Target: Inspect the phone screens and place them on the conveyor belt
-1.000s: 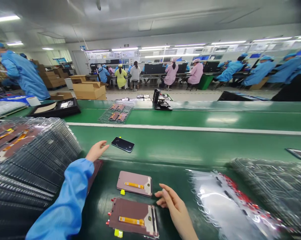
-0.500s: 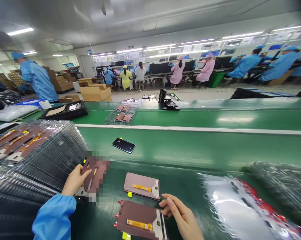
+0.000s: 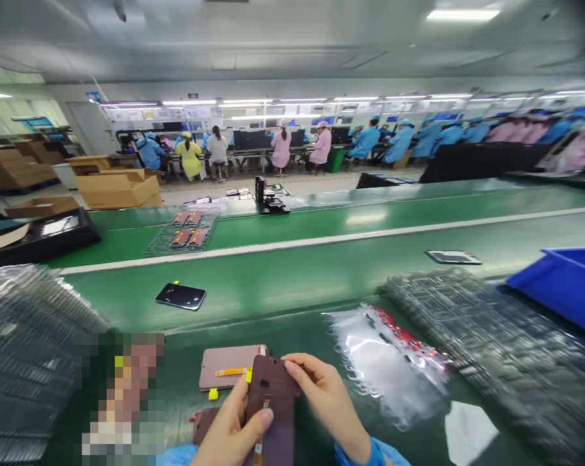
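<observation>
1. At lower center of the frame we see the dark panel (image 3: 281, 411), its long axis running up and down the frame.
2. We note the left hand (image 3: 229, 427) gripping its left side, thumb across the face; the right hand (image 3: 329, 395) pinches its upper right corner. Both touch it, so neither is nearer.
3. We find the pink panel (image 3: 209, 372) just beyond the left hand, lying crosswise, and the phone (image 3: 180, 297) farther up-left.

No legible txt; blue sign (image 3: 93, 96) nr door (image 3: 89, 129), strip (image 3: 258, 448) on held panel (image 3: 279, 414) too small to read.
</observation>
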A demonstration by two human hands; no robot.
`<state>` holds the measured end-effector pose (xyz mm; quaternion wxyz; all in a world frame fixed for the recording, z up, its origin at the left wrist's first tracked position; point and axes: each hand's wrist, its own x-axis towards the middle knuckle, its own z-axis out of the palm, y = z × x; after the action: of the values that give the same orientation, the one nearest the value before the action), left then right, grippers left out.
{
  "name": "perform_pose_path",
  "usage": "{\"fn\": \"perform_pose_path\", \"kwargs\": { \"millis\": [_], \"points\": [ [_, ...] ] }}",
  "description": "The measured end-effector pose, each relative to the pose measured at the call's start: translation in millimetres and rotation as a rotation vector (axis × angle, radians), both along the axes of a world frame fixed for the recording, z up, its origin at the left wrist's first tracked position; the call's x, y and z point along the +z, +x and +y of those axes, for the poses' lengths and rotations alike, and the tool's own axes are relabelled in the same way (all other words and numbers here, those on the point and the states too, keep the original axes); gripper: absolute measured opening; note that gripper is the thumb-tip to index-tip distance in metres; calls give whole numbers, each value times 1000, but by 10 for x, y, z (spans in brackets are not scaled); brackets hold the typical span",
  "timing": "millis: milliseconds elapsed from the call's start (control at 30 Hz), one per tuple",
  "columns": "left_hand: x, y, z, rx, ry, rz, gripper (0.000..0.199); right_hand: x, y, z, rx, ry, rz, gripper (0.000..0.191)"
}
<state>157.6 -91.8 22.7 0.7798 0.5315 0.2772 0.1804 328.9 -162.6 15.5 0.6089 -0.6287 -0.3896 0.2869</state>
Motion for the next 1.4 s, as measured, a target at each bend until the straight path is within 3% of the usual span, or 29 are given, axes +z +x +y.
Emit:
{"fn": "perform_pose_path", "kwargs": {
  "millis": [133,200,333,433,567,667,733,833,933,1067,1167,1267,1400],
  "points": [
    [-128,67,8,137,-10,2,52,-69,12,-6,-183,54,-156,25],
    [-205,88,78,186,37,38,55,-43,-71,-18,-254,156,-379,20],
    [-258,126,216,213,154,132,62,132,-278,-108,-144,378,-817,26],
    [-175,144,187,160,164,161,66,221,-269,-185,-64,345,-641,17],
    [-61,145,12,-59,49,59,54,183,-30,-142,-69,122,-306,8],
    [-37,120,-72,-111,26,59,54,147,124,-70,-12,43,-263,5],
    [-35,105,-87,-125,36,97,56,150,156,-51,26,50,-324,4],
    [-38,114,-96,-111,49,108,56,174,99,-69,-69,191,-709,13],
    [-57,153,-115,16,94,68,55,193,-49,-115,-189,353,-1078,24],
    [-53,185,-89,130,47,68,52,241,-247,-194,-126,477,-1338,26],
    [4,163,-9,60,-67,30,46,293,-296,-233,-95,480,-1329,29],
    [59,134,85,-8,-283,38,43,305,-300,-214,-65,458,-1226,34],
    [103,171,201,-94,-417,107,40,173,-360,-93,34,480,-1267,35]
  ]
}}
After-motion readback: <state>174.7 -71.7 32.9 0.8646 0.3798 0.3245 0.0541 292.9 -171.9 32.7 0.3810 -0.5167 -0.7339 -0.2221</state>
